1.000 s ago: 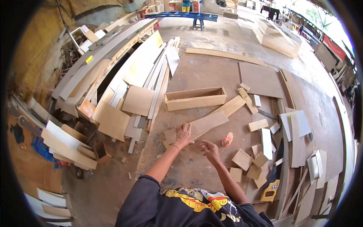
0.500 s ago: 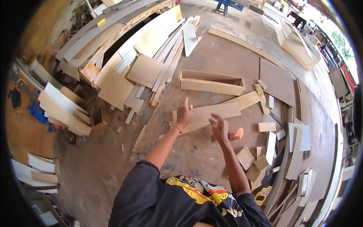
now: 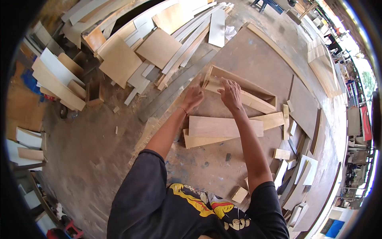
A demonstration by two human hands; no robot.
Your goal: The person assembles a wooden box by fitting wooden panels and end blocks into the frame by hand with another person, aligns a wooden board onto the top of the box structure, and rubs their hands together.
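Note:
A long, narrow, open-topped wooden box (image 3: 254, 101) lies on the brown work board ahead of me. My right hand (image 3: 231, 95) reaches over its near wall, fingers over the rim and thumb on the outer side. At the box's left end is my left hand (image 3: 193, 96), index finger stretched out and the other fingers bent. Whether that finger touches the box corner I cannot tell. Below the box, a flat pinkish plank (image 3: 223, 126) lies across a paler plank (image 3: 272, 120).
Stacked panels and strips (image 3: 159, 47) fill the upper left. Wooden offcuts (image 3: 282, 154) lie to the right, with white-faced boards (image 3: 310, 169) beyond. A pale wooden box-like stack (image 3: 324, 69) stands at the far right. A blue bench (image 3: 267, 6) is at the top.
Both hands have moved forward from above the planks to the left part of the box. The right hand now rests on its near wall. The camera view has turned and shifted.

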